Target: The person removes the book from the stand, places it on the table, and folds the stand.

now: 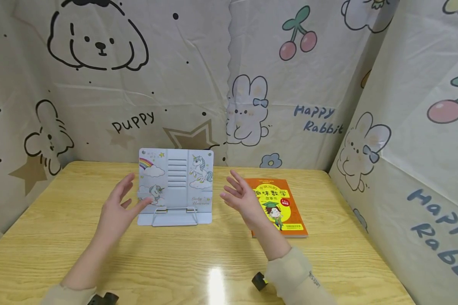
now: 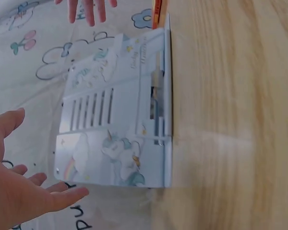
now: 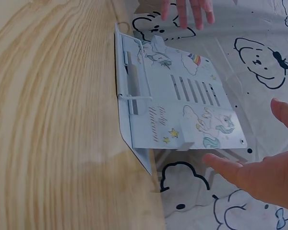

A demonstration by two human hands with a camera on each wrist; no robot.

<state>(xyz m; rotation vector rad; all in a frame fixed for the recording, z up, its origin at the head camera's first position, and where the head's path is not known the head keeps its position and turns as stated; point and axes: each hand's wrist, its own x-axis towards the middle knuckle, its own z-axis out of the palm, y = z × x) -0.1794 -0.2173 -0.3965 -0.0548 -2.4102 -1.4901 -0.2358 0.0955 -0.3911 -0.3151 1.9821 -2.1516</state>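
Note:
A white book stand (image 1: 178, 195) with unicorn, cloud and rainbow prints stands upright on the table, its slotted back panel raised and a wire page holder (image 1: 174, 217) along its lower front. Beside its left edge is my left hand (image 1: 118, 205), fingers spread and holding nothing; in the head view the thumb overlaps the panel. My right hand (image 1: 246, 199) hovers to the right of the stand, fingers apart, also holding nothing. Both palms face the stand, also seen in the left wrist view, where the left hand (image 2: 26, 187) is beside the panel's side edge.
An orange and yellow book (image 1: 290, 212) with a cartoon figure lies flat on the table to the right, partly behind my right forearm. The wooden table (image 1: 198, 258) meets a printed cloth backdrop (image 1: 198, 84) at the back, and another cloth wall rises on the right.

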